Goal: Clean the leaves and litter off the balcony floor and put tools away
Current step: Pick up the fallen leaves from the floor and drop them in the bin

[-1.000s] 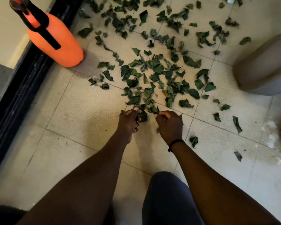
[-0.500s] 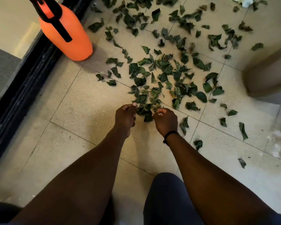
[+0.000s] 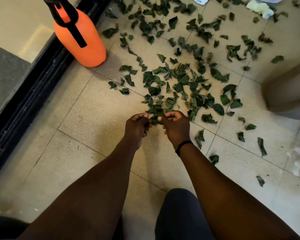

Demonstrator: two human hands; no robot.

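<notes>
Many dark green leaves (image 3: 180, 80) lie scattered over the beige tiled balcony floor (image 3: 86, 118), thickest at the middle and top of the view. My left hand (image 3: 137, 126) and my right hand (image 3: 176, 126) are side by side at the near edge of the leaf patch. Both have curled fingers that grip a small bunch of leaves (image 3: 156, 115) between them. A black band sits on my right wrist. Crumpled pale litter (image 3: 260, 7) lies at the top right among the leaves.
An orange spray bottle (image 3: 80, 38) with a black pump handle stands at the upper left beside a black door track (image 3: 29, 94). A large beige pot (image 3: 288, 90) fills the right edge. My knee (image 3: 180, 213) is at the bottom.
Both hands have drawn closer together and lifted slightly, gathering leaves between them. The view has shifted, so the bottle and leaves sit further right and lower in frame.
</notes>
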